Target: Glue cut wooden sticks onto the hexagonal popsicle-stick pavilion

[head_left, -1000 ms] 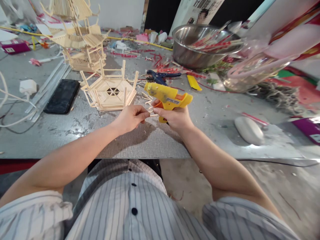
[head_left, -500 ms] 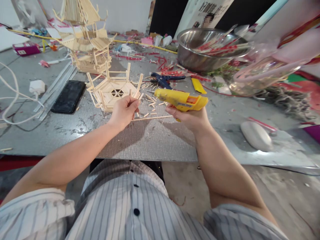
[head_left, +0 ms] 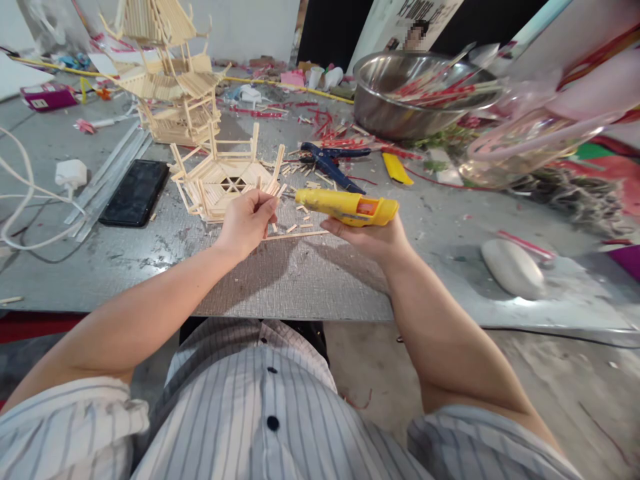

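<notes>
My right hand is wrapped round a yellow glue gun, its nozzle pointing left, close to the fingertips of my left hand. Those left fingers are pinched on a short wooden stick, mostly covered by the fingers. Just behind the left hand sits a six-sided frame of wooden sticks with upright posts and a spoked opening in its floor. Short cut sticks and one long thin stick lie between my hands on the grey table.
A tiered stick pagoda stands behind the frame. Blue-handled cutters and a yellow piece lie beyond the glue gun. A phone and white charger are at left, a steel bowl at back right, a white mouse-shaped object at right.
My right hand has moved left and slightly down with the glue gun, bringing the nozzle close to my left fingertips. The left hand stays nearly still, pinching the stick.
</notes>
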Demonstrator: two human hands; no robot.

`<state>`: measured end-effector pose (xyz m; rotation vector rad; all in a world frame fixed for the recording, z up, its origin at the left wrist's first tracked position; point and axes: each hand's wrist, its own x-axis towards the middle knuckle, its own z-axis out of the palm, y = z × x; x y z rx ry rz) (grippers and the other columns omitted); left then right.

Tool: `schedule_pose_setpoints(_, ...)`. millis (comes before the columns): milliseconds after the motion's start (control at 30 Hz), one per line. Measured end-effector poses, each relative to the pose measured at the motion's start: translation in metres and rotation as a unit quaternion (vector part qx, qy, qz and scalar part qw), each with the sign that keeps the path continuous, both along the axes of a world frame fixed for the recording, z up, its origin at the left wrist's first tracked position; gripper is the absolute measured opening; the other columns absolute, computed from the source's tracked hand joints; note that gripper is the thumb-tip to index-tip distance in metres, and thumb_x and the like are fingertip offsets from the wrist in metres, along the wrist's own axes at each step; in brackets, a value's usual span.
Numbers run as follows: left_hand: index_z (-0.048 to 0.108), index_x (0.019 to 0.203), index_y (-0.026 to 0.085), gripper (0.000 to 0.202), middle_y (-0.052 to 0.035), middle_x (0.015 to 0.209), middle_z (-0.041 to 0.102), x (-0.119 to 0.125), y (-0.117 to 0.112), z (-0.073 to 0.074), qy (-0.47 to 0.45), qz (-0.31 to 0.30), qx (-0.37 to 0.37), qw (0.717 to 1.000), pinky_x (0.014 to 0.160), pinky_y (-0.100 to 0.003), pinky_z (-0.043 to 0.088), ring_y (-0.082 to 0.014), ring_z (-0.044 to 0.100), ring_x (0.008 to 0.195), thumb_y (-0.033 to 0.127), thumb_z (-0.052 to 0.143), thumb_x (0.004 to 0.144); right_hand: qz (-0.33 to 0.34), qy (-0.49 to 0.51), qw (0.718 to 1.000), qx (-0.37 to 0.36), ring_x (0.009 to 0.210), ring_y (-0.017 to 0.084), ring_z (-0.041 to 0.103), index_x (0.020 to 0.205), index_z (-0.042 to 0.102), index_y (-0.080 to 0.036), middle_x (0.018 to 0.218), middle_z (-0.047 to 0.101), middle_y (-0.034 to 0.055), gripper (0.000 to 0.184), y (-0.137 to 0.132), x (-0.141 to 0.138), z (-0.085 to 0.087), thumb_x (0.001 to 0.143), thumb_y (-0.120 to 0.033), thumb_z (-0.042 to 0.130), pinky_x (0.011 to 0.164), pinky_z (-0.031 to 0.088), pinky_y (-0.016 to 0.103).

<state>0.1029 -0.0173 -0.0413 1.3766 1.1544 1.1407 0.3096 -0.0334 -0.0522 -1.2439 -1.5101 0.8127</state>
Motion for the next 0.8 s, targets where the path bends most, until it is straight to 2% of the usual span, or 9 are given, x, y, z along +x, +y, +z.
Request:
schedule_pose_setpoints(133,0.05,0.07,0.017,0.024,0.0073,0.054,0.052,0.0,-0.0005,0.0001,0.013,0.002,-0.002,1.0,0.033,-0.015,0.027,-0.0008,0.038,0.031,0.008,0.05,0.092,0.001,0.015,1.0,-0.002,0.086,0.024,0.07,0.08,0.068,-0.022,0.09,0.075,0.0057,0.038,-0.0007,-0.0011,0.0,0.053,-0.043,0.083,0.087,0.058,0.044)
schedule_pose_setpoints(300,0.05,0.07,0.016,0.024,0.0067,0.053,0.052,-0.0002,-0.0005,0.0016,0.007,0.0,-0.007,1.0,0.032,-0.015,0.027,-0.0009,0.038,0.031,0.008,0.05,0.092,0.008,0.007,1.0,0.007,0.084,0.024,0.07,0.08,0.068,-0.027,0.087,0.074,0.0019,0.039,0.0002,0.0005,-0.0034,0.054,-0.051,0.083,0.088,0.058,0.048)
schedule_pose_setpoints(500,0.051,0.071,0.017,0.022,0.0068,0.054,0.052,-0.0002,-0.0005,0.0009,0.015,0.001,-0.006,1.0,0.033,-0.015,0.028,-0.0008,0.038,0.032,0.009,0.051,0.092,0.017,-0.001,1.0,0.013,0.087,0.025,0.07,0.083,0.069,-0.026,0.089,0.073,0.0024,0.041,0.0008,0.0025,-0.0059,0.057,-0.055,0.081,0.091,0.056,0.052)
schedule_pose_setpoints(800,0.051,0.07,0.017,0.024,0.0066,0.054,0.051,-0.0008,-0.0012,0.0015,0.02,-0.005,0.008,1.0,0.033,-0.015,0.029,-0.0014,0.038,0.033,0.008,0.049,0.092,0.009,0.016,1.0,0.009,0.086,0.025,0.07,0.081,0.068,-0.025,0.086,0.071,0.0029,0.038,0.0011,0.0016,-0.0059,0.056,-0.048,0.084,0.087,0.058,0.05)
